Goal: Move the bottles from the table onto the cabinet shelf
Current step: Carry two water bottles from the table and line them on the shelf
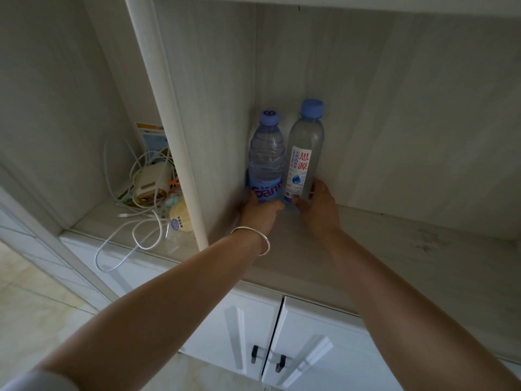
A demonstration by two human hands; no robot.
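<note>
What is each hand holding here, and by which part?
Left hand grips the blue-labelled clear plastic bottle at its base; right hand grips the white-labelled clear plastic bottle near its base.

two bottles stand upright, side by side, in the far left corner of the cabinet shelf [394, 244]; the shorter bottle [266, 156] left, the taller bottle [304, 153] right; a tangle of cables [135, 221] lies in the compartment left of the divider [174, 136].

Both forearms are bare. A thin silver bangle [255, 239] circles the wrist of the left hand [260, 211]. A pale grey sleeve edge [33, 380] shows at the upper left arm.
</note>
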